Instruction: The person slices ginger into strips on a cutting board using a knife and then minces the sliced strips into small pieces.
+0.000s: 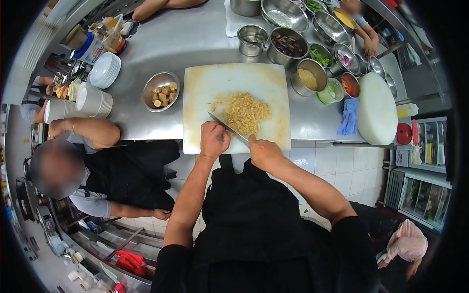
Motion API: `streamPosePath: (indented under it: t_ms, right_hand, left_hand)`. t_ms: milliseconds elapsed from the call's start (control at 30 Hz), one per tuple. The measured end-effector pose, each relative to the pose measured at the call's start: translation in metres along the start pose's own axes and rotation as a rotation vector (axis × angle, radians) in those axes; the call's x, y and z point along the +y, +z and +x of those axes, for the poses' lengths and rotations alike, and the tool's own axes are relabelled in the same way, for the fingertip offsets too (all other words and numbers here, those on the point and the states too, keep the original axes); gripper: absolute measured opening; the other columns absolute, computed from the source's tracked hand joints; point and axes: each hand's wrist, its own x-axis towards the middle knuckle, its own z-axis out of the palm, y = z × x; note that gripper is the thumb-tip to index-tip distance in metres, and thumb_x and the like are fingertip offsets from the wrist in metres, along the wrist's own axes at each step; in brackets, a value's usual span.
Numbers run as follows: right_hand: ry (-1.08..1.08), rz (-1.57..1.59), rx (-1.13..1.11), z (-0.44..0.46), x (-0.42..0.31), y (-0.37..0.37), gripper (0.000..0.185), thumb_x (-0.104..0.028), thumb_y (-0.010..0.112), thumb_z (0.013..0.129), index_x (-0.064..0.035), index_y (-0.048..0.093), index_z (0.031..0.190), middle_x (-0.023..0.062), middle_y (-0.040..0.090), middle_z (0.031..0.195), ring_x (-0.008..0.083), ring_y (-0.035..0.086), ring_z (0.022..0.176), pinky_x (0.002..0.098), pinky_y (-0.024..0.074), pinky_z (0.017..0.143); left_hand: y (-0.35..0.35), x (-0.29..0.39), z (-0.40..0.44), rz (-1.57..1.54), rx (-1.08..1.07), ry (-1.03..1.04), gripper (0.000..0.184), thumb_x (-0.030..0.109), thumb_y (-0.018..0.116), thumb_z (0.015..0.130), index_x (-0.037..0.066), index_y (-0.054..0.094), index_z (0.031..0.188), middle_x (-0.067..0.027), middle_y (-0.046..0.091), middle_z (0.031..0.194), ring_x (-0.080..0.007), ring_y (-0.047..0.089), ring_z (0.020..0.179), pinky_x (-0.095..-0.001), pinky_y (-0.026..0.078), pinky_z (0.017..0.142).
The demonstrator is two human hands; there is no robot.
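My right hand [265, 152] is closed around the handle of a kitchen knife [230, 129]. Its blade slants up to the left over the board, along the lower side of a pile of finely chopped pale-yellow food [246, 111], perhaps ginger or garlic. Curled fingers of my left hand [214, 139] lie right against the near side of the blade; whether they pinch it or hold a scrap is hidden. Both hands are over the front part of a white cutting board [200, 85]. Left of the board, a steel bowl [147, 88] holds chunks of what looks like ginger [163, 95].
Steel pots [307, 80] and bowls of cut ingredients crowd the back right. A blue cloth [348, 117] and a round white board [377, 108] are at the right. Stacked bowls [94, 101] and plates [105, 71] stand left. A co-worker [127, 171] is close at my left.
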Motion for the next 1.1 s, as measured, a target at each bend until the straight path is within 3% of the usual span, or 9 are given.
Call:
streamPosePath:
  t_ms: [267, 367, 433, 667, 867, 933, 1000, 1033, 1100]
  right_hand:
    - [-0.009, -0.028, -0.051, -0.007, -0.015, -0.023, 0.018, -0.002, 0.049, 0.085, 0.0057, 0.054, 0.100, 0.0256, 0.068, 0.078, 0.0406, 0.070, 0.076, 0.0490, 0.0555, 0.068]
    - [0.009, 0.006, -0.016, 0.010, -0.008, 0.006, 0.017, -0.003, 0.049, 0.085, 0.0052, 0.054, 0.099, 0.0259, 0.069, 0.079, 0.0407, 0.070, 0.077, 0.0492, 0.0555, 0.068]
    - [0.004, 0.025, -0.042, 0.002, -0.009, -0.008, 0.017, -0.003, 0.051, 0.085, 0.0049, 0.053, 0.100, 0.0256, 0.068, 0.079, 0.0420, 0.069, 0.077, 0.0509, 0.0540, 0.069]
    - [0.040, 0.049, -0.057, 0.008, -0.010, 0.014, 0.019, -0.004, 0.053, 0.086, 0.0044, 0.052, 0.103, 0.0249, 0.068, 0.079, 0.0424, 0.068, 0.078, 0.0519, 0.0526, 0.070]
    - [0.083, 0.052, -0.010, 0.002, 0.036, -0.001, 0.025, -0.020, 0.054, 0.096, 0.0024, 0.053, 0.107, 0.0242, 0.068, 0.082, 0.0429, 0.067, 0.081, 0.0525, 0.0519, 0.072]
    - [0.161, 0.061, -0.015, -0.012, 0.033, -0.036, 0.027, -0.010, 0.056, 0.090, 0.0054, 0.054, 0.112, 0.0252, 0.069, 0.083, 0.0425, 0.068, 0.083, 0.0521, 0.0526, 0.074]
    - [0.211, 0.029, 0.061, -0.021, 0.044, -0.049, 0.026, -0.008, 0.054, 0.089, 0.0056, 0.054, 0.110, 0.0256, 0.068, 0.082, 0.0429, 0.068, 0.081, 0.0519, 0.0533, 0.073]
    - [0.247, -0.002, 0.120, -0.027, 0.050, -0.054, 0.025, -0.007, 0.052, 0.088, 0.0059, 0.054, 0.109, 0.0259, 0.068, 0.080, 0.0434, 0.068, 0.079, 0.0516, 0.0540, 0.072]
    - [0.313, -0.071, 0.227, -0.033, 0.065, -0.058, 0.022, -0.004, 0.049, 0.085, 0.0051, 0.054, 0.104, 0.0273, 0.068, 0.078, 0.0444, 0.069, 0.076, 0.0525, 0.0551, 0.069]
  left_hand:
    - [-0.011, 0.001, -0.002, 0.011, 0.020, -0.067, 0.020, 0.003, 0.067, 0.064, 0.006, 0.060, 0.082, -0.0121, 0.059, 0.092, -0.0318, 0.057, 0.090, -0.0406, 0.046, 0.080]
    - [-0.010, -0.006, -0.005, -0.007, -0.033, -0.008, 0.022, 0.004, 0.068, 0.063, 0.005, 0.061, 0.084, -0.0131, 0.059, 0.094, -0.0324, 0.057, 0.092, -0.0405, 0.046, 0.081]
    - [-0.020, 0.008, -0.004, -0.045, 0.007, -0.112, 0.021, 0.005, 0.069, 0.063, 0.005, 0.062, 0.082, -0.0114, 0.060, 0.093, -0.0314, 0.057, 0.094, -0.0409, 0.045, 0.082]
    - [-0.023, -0.002, -0.009, 0.020, -0.034, -0.044, 0.017, 0.003, 0.069, 0.065, 0.007, 0.065, 0.080, -0.0058, 0.060, 0.086, -0.0274, 0.058, 0.092, -0.0398, 0.043, 0.084]
    - [0.003, 0.000, -0.002, 0.023, 0.008, -0.050, 0.019, 0.001, 0.070, 0.070, 0.007, 0.068, 0.087, -0.0067, 0.063, 0.089, -0.0272, 0.059, 0.089, -0.0400, 0.043, 0.083]
    - [0.009, 0.005, 0.011, -0.005, 0.010, -0.034, 0.021, 0.001, 0.067, 0.075, 0.006, 0.069, 0.095, -0.0113, 0.064, 0.098, -0.0307, 0.059, 0.095, -0.0409, 0.044, 0.087]
    - [0.013, 0.000, 0.023, -0.070, 0.087, -0.142, 0.031, 0.006, 0.060, 0.083, 0.004, 0.065, 0.114, -0.0191, 0.061, 0.116, -0.0379, 0.055, 0.111, -0.0453, 0.040, 0.101]
    - [0.012, -0.007, 0.034, -0.079, 0.084, -0.127, 0.031, 0.006, 0.060, 0.083, 0.004, 0.065, 0.114, -0.0191, 0.061, 0.116, -0.0379, 0.055, 0.111, -0.0453, 0.040, 0.101]
    - [0.010, -0.026, 0.062, 0.056, -0.037, -0.051, 0.042, 0.015, 0.053, 0.091, 0.001, 0.054, 0.131, -0.0246, 0.052, 0.133, -0.0442, 0.045, 0.127, -0.0504, 0.028, 0.114]
